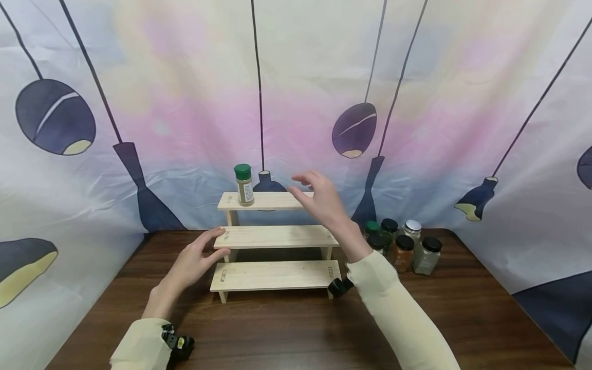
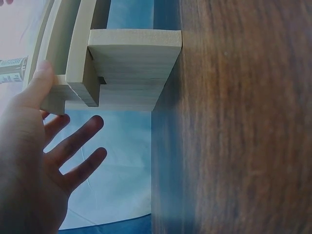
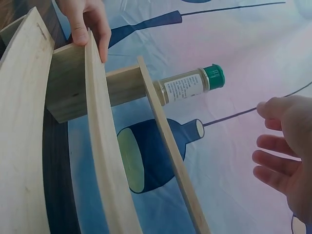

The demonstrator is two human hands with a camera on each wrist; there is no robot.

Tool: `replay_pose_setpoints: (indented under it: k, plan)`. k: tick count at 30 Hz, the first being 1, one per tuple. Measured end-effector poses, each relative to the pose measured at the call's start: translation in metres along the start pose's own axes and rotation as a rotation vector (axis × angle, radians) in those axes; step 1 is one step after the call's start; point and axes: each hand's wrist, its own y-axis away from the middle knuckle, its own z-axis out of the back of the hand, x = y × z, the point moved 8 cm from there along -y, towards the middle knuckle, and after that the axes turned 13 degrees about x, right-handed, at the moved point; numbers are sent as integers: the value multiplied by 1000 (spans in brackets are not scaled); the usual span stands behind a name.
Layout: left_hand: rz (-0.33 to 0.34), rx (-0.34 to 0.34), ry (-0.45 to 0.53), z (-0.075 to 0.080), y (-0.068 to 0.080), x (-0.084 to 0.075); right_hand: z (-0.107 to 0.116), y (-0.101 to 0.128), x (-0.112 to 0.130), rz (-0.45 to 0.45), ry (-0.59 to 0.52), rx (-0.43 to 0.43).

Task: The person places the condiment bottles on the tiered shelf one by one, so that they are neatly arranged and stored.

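A three-tier pale wooden shelf (image 1: 277,236) stands on the dark table. On its top tier, toward the left end, a spice jar (image 1: 244,186) with a green lid and a white label stands upright. My left hand (image 1: 191,262) touches the left end of the middle tier, its thumb at the board edge and its other fingers spread in the left wrist view. My right hand (image 1: 321,198) hovers by the right part of the top tier, fingers loosely bent with nothing between them. In the right wrist view a gap separates the right hand (image 3: 282,151) from the jar (image 3: 183,87).
Several more spice jars stand grouped at the back right of the wooden table (image 1: 277,334), among them an orange-filled jar (image 1: 401,254) and a black-lidded jar (image 1: 427,256). A printed cloth (image 1: 296,67) hangs behind and at both sides of the table.
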Motion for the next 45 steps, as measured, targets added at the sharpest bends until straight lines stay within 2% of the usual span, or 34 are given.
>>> replay_pose_setpoints:
  k: [8, 15, 21, 33, 45]
  plan:
    - [-1, 0, -2, 1, 0, 0, 6, 29, -10, -5, 19, -35]
    - [0, 8, -3, 2, 0, -1, 6, 53, -23, -38, 81, -53]
    - [7, 10, -7, 2, 0, -1, 8, 70, -32, -65, 78, -70]
    - [14, 14, -3, 1, 1, -3, 15, 98, -52, -94, 107, -105]
    - [4, -1, -13, 1, 0, -2, 23, 119, -71, -172, 127, -99]
